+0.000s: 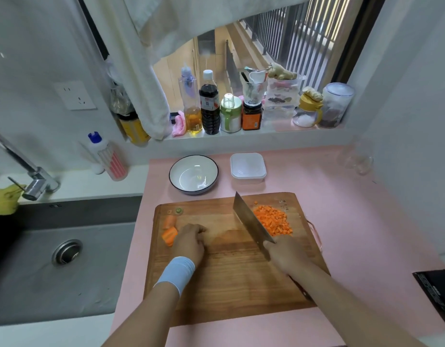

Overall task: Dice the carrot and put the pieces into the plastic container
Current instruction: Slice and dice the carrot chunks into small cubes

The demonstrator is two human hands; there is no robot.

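Right hand (pixel 284 254) grips the cleaver (pixel 251 219), blade banked against diced carrot (pixel 272 219) at the far right of the cutting board (pixel 229 284) — apparently corralling it. Left hand (pixel 190 242), fingers curled, grip unclear, sits by uncut carrot chunks (pixel 170 231) at the board's left; plastic container (pixel 247 167) waits beyond.

One board (pixel 231 271), one cleaver (pixel 251 221), one bowl (pixel 194 175), one container (pixel 248 167), two carrot chunks (pixel 170 236).
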